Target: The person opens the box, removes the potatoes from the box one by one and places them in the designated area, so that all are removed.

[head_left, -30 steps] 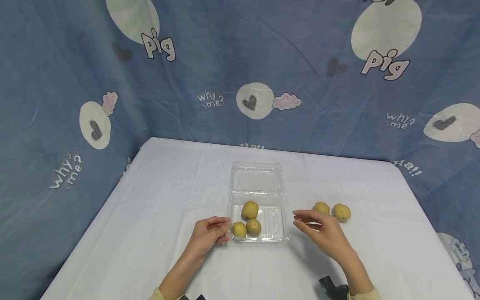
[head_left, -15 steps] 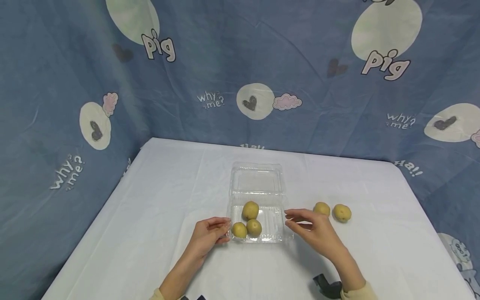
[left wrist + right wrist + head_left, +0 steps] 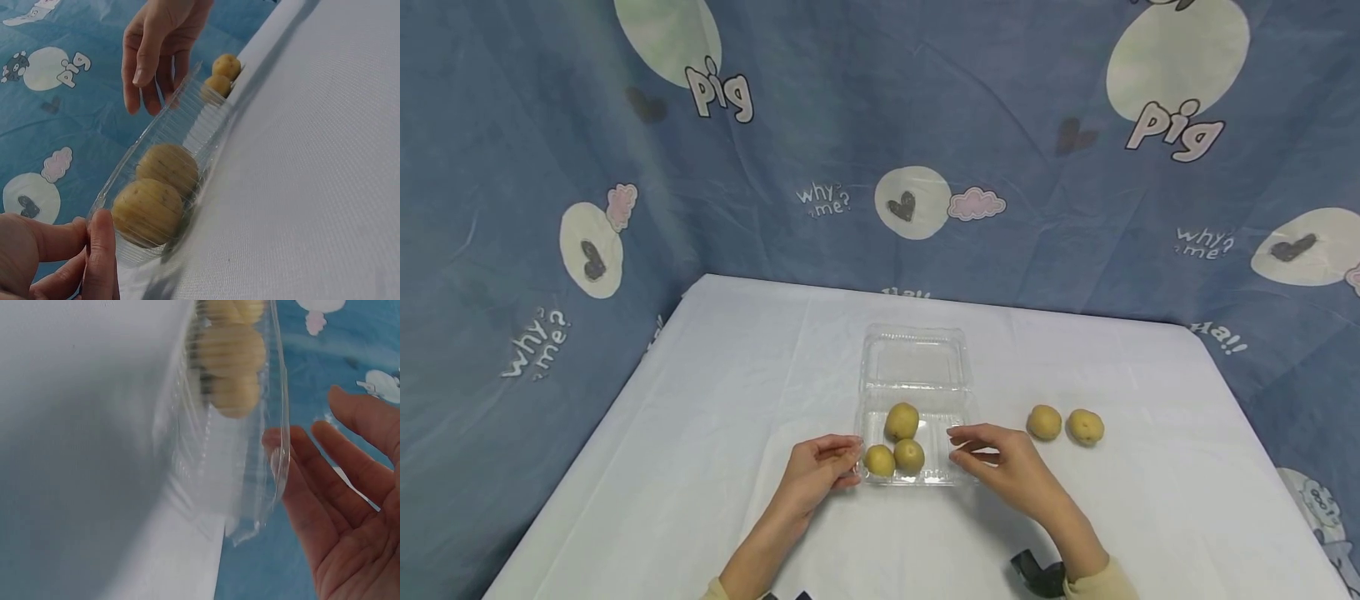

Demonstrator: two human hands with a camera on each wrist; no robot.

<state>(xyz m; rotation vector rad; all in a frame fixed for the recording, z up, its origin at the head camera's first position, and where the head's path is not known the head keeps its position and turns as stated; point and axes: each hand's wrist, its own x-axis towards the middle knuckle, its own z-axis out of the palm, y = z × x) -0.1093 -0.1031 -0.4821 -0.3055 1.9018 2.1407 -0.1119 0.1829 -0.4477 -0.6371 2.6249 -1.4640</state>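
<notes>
A clear plastic clamshell box (image 3: 951, 433) lies with its lid (image 3: 913, 360) folded back, away from me. Three potatoes sit in its base: one farther back (image 3: 902, 422), one at the front left (image 3: 880, 460) and one beside that (image 3: 909, 457). My left hand (image 3: 811, 477) pinches the box's left rim between thumb and fingers, seen close up in the left wrist view (image 3: 59, 256). Holding nothing, my right hand (image 3: 1007, 467) hovers at the box's right side with fingers loosely bent. In the right wrist view, its fingertips (image 3: 275, 439) are near the rim; contact is unclear.
Two more potatoes lie on the white cloth right of the box, one nearer it (image 3: 1044, 422) and one farther right (image 3: 1086, 427). A blue printed curtain (image 3: 820, 133) hangs behind and beside the table. A dark object (image 3: 1037, 575) is at the right wrist.
My right hand has moved left, from beside the two loose potatoes to the right edge of the box. The left hand, the box and the potatoes have stayed put.
</notes>
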